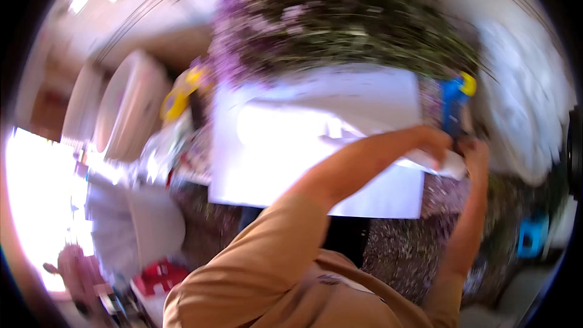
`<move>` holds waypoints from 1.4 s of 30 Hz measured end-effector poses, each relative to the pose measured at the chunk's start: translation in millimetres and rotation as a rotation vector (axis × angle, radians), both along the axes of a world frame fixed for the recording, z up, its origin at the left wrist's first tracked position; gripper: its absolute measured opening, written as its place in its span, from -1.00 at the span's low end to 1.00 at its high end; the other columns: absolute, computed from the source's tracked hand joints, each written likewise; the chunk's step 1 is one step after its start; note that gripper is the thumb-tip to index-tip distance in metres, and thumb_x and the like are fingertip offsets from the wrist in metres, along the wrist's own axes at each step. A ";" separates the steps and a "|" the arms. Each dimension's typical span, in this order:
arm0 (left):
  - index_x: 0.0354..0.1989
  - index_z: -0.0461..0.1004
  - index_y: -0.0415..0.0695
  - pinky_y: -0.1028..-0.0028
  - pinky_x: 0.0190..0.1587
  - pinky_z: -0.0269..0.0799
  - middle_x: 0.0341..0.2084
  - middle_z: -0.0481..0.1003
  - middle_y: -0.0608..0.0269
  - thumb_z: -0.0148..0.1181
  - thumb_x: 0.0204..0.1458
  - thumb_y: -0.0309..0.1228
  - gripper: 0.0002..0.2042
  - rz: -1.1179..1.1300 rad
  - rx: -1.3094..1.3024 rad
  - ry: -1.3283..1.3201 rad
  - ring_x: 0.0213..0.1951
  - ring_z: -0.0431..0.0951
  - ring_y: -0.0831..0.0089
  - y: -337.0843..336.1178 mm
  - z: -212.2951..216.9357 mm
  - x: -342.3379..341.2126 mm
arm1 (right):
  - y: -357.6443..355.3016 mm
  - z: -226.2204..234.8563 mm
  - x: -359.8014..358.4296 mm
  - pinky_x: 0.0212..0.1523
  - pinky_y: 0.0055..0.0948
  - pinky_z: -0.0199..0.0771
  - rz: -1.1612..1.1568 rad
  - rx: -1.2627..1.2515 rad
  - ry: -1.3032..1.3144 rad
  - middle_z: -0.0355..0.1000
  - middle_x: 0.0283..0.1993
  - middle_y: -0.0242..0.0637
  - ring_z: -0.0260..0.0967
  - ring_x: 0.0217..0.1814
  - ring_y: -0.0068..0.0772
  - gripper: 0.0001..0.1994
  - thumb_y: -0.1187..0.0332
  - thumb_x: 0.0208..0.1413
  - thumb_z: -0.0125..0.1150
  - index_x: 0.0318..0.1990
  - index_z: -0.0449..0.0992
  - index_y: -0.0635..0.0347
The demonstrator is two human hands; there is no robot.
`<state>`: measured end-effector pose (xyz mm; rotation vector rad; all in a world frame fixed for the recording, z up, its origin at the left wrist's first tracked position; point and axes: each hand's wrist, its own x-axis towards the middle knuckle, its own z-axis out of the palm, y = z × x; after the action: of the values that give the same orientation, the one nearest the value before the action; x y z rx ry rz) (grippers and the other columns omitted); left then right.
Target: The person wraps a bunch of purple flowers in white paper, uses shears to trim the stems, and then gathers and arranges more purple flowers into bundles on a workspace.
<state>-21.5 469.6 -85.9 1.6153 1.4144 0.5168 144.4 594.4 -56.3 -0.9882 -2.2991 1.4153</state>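
A large white sheet [261, 173] lies on the work surface, with a bright, white rolled or folded wrap on it. The wrap's narrow end [450, 166] sticks out past the sheet's right edge. My left hand [434, 144] reaches across to the right and is closed round this narrow end. Close beside it, my right hand [477, 150] has its fingers bent together at the tip of the wrap. What they pinch is small, dark and blurred. A blue tool-like object with a yellow end [452, 104] lies just beyond both hands. The wrap's contents are hidden.
A big heap of purple flowers with green stems [340, 18] spreads behind the sheet. White plastic bundles [522, 103] stand at the right. On the left are yellow tape rolls [176, 104], large pale rolls [130, 106] and clear plastic. A blue stool [532, 237] stands lower right; plant scraps litter the floor.
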 end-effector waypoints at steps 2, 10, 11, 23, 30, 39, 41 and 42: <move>0.00 0.65 -0.09 0.17 -0.03 0.53 -0.17 0.67 0.02 0.45 -0.33 -0.31 -0.44 0.072 -0.013 0.005 -0.11 0.66 0.10 13.3 -55.2 7.9 | -2.7 -23.3 0.6 -0.33 -0.26 0.44 0.126 0.291 -0.152 0.54 -0.48 -0.22 0.46 -0.42 -0.39 -0.81 0.44 0.00 0.33 -0.29 0.61 0.42; 0.06 0.55 -0.25 0.09 0.04 0.51 -0.12 0.62 -0.07 0.47 -0.26 -0.37 -0.41 0.366 0.297 0.368 -0.05 0.66 0.00 -108.7 72.1 68.9 | -114.4 61.1 57.7 0.17 -0.13 0.41 0.437 0.389 0.113 0.54 0.06 -0.01 0.48 0.14 -0.03 -0.23 0.43 -0.04 0.46 0.40 0.31 0.21; 0.09 0.54 -0.25 0.08 0.05 0.50 -0.13 0.61 -0.06 0.46 -0.24 -0.37 -0.40 0.382 0.301 0.386 -0.05 0.67 0.00 -124.3 83.6 70.3 | -130.3 66.5 57.4 0.20 -0.10 0.38 0.471 0.477 0.091 0.53 0.07 0.01 0.45 0.17 0.02 -0.18 0.44 -0.09 0.48 0.41 0.29 0.20; -0.04 0.61 -0.16 0.25 -0.04 0.57 -0.16 0.63 -0.01 0.15 0.10 -0.58 -0.74 1.506 0.465 0.203 -0.12 0.66 0.14 -571.0 61.0 -30.8 | -208.4 59.4 11.8 0.34 -0.06 0.31 0.558 0.562 -0.404 0.36 0.33 0.17 0.32 0.35 0.21 0.28 0.45 -0.40 0.63 0.57 -0.09 0.00; 0.04 0.51 -0.08 0.12 0.00 0.47 -0.20 0.58 0.03 0.23 0.11 -0.39 -0.70 1.881 -0.186 1.226 -0.06 0.57 0.02 -815.7 8.1 -20.9 | -231.9 49.7 -25.1 0.41 -0.05 0.26 0.689 0.550 -0.378 0.23 0.42 0.15 0.18 0.46 0.18 0.30 0.38 -0.40 0.68 0.57 -0.09 0.02; -0.08 0.32 -0.18 -0.04 -0.18 0.49 -0.34 0.61 -0.14 0.12 0.05 -0.62 -0.74 1.848 -0.401 0.971 -0.21 0.64 -0.16 -826.4 39.9 -51.9 | -250.7 95.3 -12.8 0.37 -0.11 0.29 0.654 0.640 -0.239 0.32 0.36 0.08 0.28 0.38 0.15 0.07 0.51 -0.25 0.58 0.51 0.11 0.07; -0.10 0.33 -0.13 -0.05 -0.21 0.45 -0.36 0.61 -0.09 0.07 0.12 -0.55 -0.81 1.699 -0.405 1.149 -0.24 0.63 -0.14 -832.2 77.4 -36.6 | -249.0 104.2 3.4 0.40 -0.15 0.27 0.596 0.684 -0.215 0.33 0.37 0.02 0.28 0.39 0.09 -0.04 0.58 -0.20 0.50 0.48 0.21 0.10; -0.13 0.34 -0.10 -0.06 -0.22 0.42 -0.38 0.60 -0.07 0.02 0.19 -0.49 -0.89 1.631 -0.451 1.169 -0.26 0.62 -0.13 -829.7 103.9 -27.7 | -253.8 108.1 11.7 0.39 -0.18 0.27 0.536 0.671 -0.134 0.33 0.37 -0.01 0.29 0.39 -0.01 -0.13 0.66 -0.16 0.43 0.43 0.29 0.12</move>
<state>-49.2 -360.0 18.0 -0.1119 3.2710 -0.0392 156.1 340.6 51.8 -0.2788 -2.9624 0.5996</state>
